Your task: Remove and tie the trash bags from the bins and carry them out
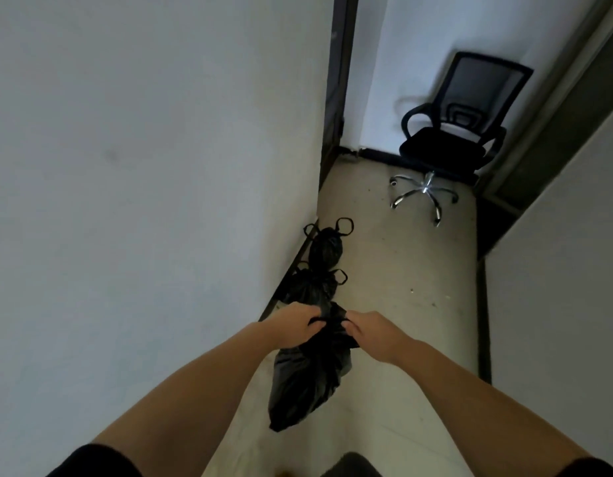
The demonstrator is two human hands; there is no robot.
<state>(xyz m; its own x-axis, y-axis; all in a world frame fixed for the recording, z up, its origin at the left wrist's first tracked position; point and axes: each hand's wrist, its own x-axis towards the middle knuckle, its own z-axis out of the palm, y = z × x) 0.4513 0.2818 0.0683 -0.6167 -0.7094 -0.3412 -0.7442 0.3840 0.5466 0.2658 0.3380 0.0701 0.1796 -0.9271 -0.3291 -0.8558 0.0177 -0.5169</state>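
**Tying a bag in the corridor**

Pale floor point(401, 270) is running between white walls toward a chair point(449, 139) at one o'clock. We are pinching the bag point(308, 376) top with our left hand point(294, 325) and right hand point(374, 333), the bag hanging at six o'clock. Two tied bags point(324, 263) are lying against the wall at twelve o'clock.

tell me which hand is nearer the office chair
Right. The right hand grips the top of the held black bag on the side toward the office chair; the left hand grips it on the wall side, farther from the chair.
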